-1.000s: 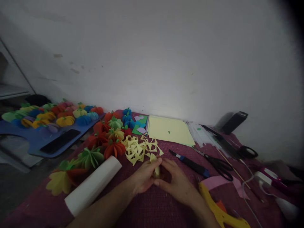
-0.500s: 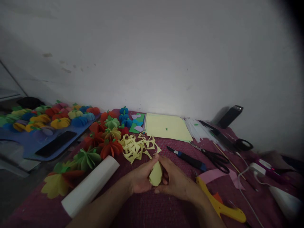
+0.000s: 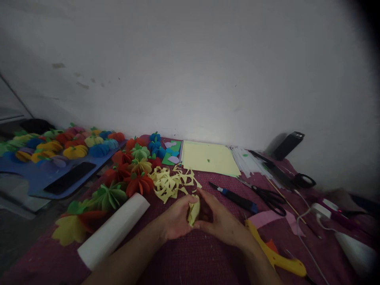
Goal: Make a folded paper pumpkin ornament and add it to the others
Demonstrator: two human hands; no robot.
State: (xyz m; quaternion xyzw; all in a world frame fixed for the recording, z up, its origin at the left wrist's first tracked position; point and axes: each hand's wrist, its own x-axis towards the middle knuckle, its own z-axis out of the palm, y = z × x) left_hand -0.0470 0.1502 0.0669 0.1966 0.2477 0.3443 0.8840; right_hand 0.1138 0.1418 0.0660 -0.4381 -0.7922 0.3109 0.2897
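Note:
Between my hands is a small stack of pale yellow paper cut-outs, its layered edges turned toward me. My left hand grips the stack from the left, thumb over its top. On the other side my right hand curves round it, with thumb and fingertips at the stack's right edge. Curly yellow paper scraps lie just beyond my left hand. A utility knife with a dark blue handle rests to the right of my right hand.
Yellow sheets lie against the wall. Folded paper pumpkins and a white roll fill the left side. On the right are black scissors, a yellow glue gun, its cable, and pink paper. More pumpkins sit on a blue board.
The yellow stack has turned from showing its flat face to showing its layered edges. My right hand's fingers have opened slightly and shifted around it.

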